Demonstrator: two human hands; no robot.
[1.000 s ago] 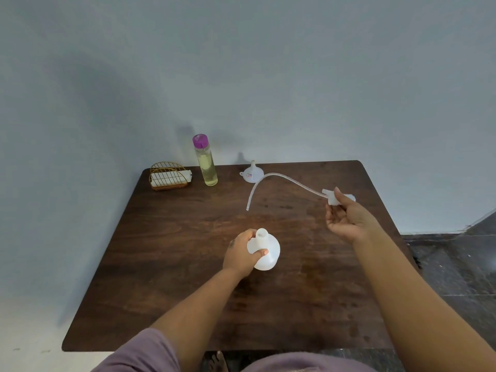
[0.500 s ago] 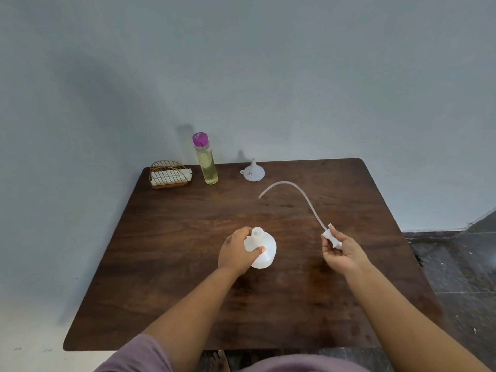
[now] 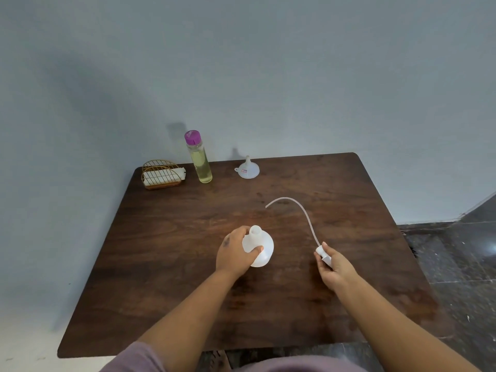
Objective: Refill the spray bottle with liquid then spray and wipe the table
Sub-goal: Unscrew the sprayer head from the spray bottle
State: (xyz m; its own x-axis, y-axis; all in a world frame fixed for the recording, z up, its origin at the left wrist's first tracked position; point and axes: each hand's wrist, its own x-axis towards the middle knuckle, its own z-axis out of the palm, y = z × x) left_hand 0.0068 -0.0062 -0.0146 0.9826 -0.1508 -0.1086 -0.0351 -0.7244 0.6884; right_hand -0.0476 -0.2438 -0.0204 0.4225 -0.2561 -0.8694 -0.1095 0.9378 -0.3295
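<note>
While left hand (image 3: 233, 254) is gripping the open spray bottle (image 3: 259, 248), right hand (image 3: 335, 265) beside it is pinching the sprayer head (image 3: 323, 254), its tube (image 3: 300, 214) arcing away.

The counter (image 3: 166, 264) is dark brown with wood grain. The spray bottle (image 3: 261, 251), funnel (image 3: 249, 170) and dip tube (image 3: 300, 208) are translucent white. The tall bottle (image 3: 201, 165) holds pale yellow liquid under a purple cap (image 3: 192, 137). The wire rack (image 3: 161, 174) is gold.
</note>
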